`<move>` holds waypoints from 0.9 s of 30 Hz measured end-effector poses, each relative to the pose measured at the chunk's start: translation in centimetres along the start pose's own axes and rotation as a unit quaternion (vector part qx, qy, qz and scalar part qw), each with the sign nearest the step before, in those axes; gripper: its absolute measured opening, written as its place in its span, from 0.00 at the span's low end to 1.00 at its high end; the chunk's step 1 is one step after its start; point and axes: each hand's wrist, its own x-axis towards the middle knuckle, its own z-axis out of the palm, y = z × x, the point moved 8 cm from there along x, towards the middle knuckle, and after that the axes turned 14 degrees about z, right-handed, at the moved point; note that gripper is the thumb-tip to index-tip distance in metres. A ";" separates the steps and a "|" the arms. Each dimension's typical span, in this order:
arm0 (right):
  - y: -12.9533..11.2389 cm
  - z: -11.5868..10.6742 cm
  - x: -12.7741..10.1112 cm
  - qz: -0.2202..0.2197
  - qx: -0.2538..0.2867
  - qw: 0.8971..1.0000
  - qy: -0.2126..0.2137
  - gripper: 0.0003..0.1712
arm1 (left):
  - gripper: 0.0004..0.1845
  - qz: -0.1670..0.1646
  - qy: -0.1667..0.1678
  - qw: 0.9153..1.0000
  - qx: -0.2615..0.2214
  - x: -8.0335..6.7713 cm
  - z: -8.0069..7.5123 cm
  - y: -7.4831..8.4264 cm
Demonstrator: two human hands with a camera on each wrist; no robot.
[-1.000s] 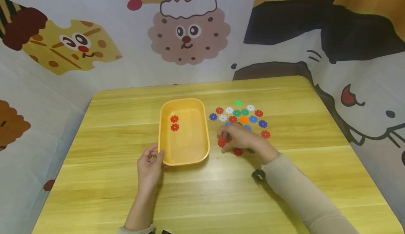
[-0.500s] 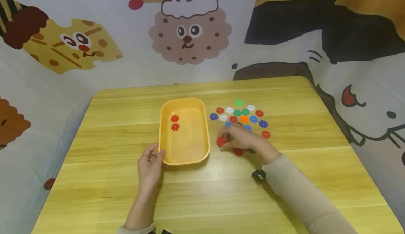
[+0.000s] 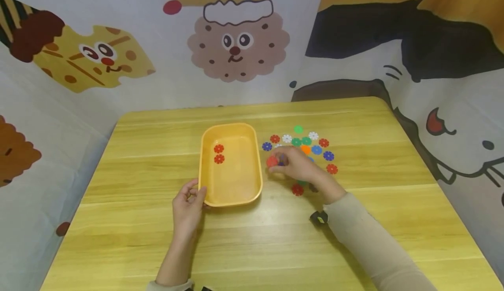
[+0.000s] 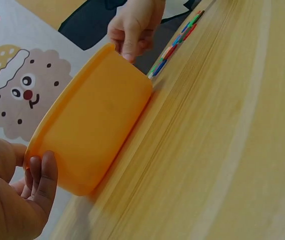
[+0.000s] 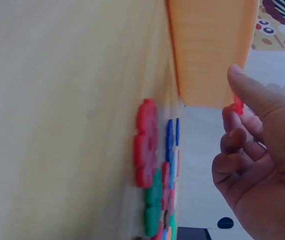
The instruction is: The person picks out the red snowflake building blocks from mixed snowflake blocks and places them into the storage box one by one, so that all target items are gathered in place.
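Pinching a red flower disc, the right hand hovers beside the orange tray.

The rectangular orange plastic tray looks smooth and slightly glossy; the pale wooden table shows satin grain; the flower-shaped plastic discs look matt.

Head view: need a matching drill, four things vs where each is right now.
Things:
1. right hand
2. left hand
3. two red flower-shaped plastic discs
4. light green plastic disc

Places:
A. far edge of the disc cluster
B. inside the orange plastic tray
C. on the tray's near corner
D. pinching a red disc beside the tray

Pairs: 1-D, 2-C, 3-B, 4-A
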 end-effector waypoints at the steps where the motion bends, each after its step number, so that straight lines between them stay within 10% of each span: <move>1: -0.1 -0.1 0.0 0.001 0.003 1.000 0.006 0.16 | 0.16 -0.001 -0.001 1.000 0.001 0.0 0.0 0.0; 27: -5.1 0.1 1.4 -0.050 0.021 0.997 0.046 0.23 | 0.17 -0.010 -0.001 1.000 0.008 0.1 0.0 -0.5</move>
